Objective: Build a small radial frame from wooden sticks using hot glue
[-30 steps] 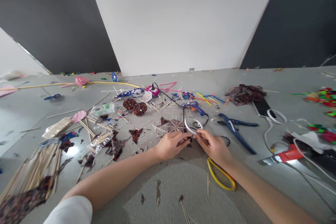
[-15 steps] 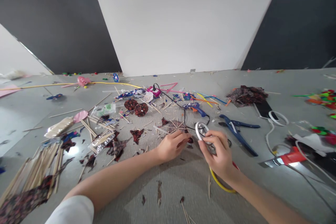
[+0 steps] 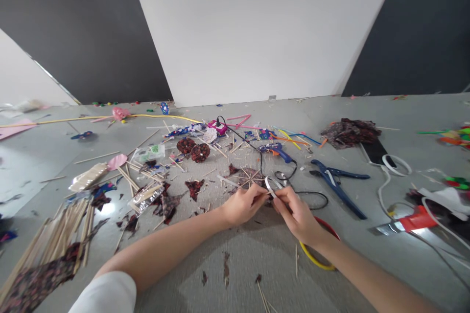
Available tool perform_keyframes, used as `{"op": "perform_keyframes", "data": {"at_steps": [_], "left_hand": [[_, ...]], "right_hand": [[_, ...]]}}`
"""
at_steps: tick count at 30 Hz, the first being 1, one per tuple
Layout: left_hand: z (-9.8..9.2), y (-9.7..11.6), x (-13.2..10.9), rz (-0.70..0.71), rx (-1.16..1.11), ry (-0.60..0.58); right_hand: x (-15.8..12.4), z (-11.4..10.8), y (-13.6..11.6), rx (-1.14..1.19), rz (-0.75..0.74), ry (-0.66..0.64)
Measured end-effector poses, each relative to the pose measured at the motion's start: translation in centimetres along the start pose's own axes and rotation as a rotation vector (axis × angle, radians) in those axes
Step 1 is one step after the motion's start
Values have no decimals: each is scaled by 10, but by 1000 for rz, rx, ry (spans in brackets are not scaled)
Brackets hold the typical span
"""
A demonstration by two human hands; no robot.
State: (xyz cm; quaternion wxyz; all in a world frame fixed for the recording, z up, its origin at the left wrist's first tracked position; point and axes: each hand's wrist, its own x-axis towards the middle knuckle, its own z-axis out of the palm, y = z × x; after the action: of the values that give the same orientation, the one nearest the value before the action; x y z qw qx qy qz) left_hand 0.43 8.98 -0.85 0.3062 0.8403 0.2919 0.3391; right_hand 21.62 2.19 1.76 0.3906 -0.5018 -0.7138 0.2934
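Note:
My right hand (image 3: 295, 212) grips a white roll of tape (image 3: 272, 185) low over the grey table, fingers curled round it. My left hand (image 3: 242, 204) meets it from the left, its fingertips pinched at the roll's edge beside a small dark scrap of patterned fabric. Just behind both hands lies a small frame of thin wooden sticks spread like spokes (image 3: 248, 176) with dark patterned fabric on it. Under my right wrist sits a pair of scissors with yellow and red handles (image 3: 318, 260).
A blue glue gun (image 3: 276, 150) with a black cord and blue pliers (image 3: 336, 185) lie behind and to the right. Bamboo sticks (image 3: 62, 234) are piled at the left, with fabric scraps (image 3: 167, 204) scattered about. A phone (image 3: 375, 151) and a red-handled knife (image 3: 407, 220) lie right.
My right hand lifted the tape roll from the table, tipped it up, then brought it back left to meet my left fingertips. The camera view drifted slightly.

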Motion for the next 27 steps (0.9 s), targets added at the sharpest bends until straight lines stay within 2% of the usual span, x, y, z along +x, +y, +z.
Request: {"op": "perform_keyframes", "data": {"at_steps": [7,27], "left_hand": [[-1,3,-1,4,126,-57],[-3,4,0,84,184,-59]], "right_hand": [[1,1,0,12,8,-16],[0,0,-3,-26,6,7]]}}
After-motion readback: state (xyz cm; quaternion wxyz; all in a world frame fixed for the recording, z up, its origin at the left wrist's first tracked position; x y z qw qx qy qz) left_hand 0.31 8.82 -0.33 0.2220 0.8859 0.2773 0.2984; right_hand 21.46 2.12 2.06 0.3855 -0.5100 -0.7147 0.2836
